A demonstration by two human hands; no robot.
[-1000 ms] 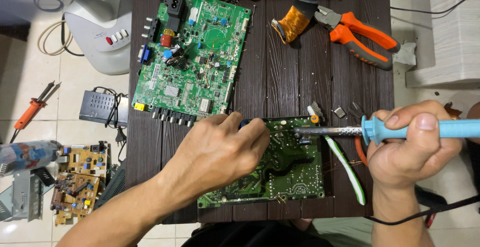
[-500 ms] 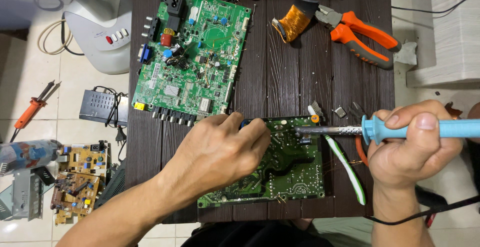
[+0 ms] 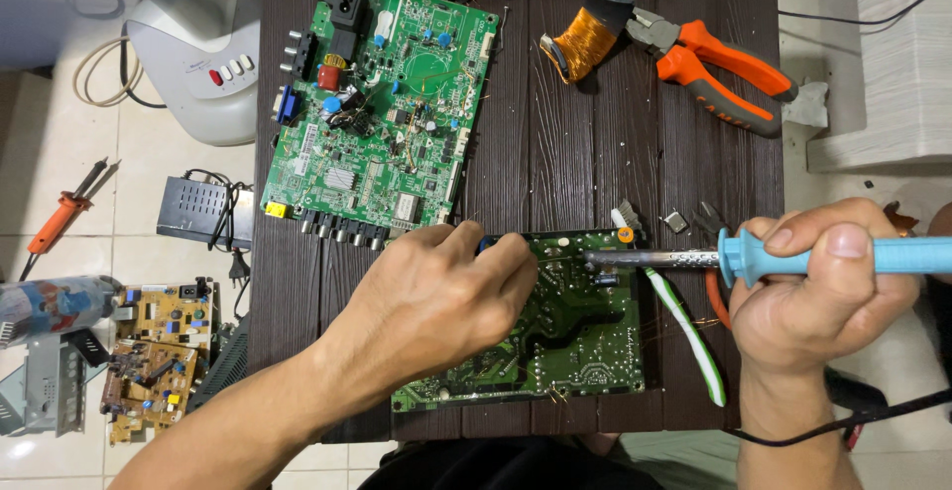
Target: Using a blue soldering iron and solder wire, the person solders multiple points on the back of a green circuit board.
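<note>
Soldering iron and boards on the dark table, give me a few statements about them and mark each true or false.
1. The right hand holds a blue-handled soldering iron. True.
2. The left hand rests on the lower circuit board. True.
3. The orange pliers are in the left hand. False: they lie on the table, untouched.
4. The larger green board lies on the floor. False: it lies on the table.
5. A coil of copper wire lies beside the pliers. True.
</note>
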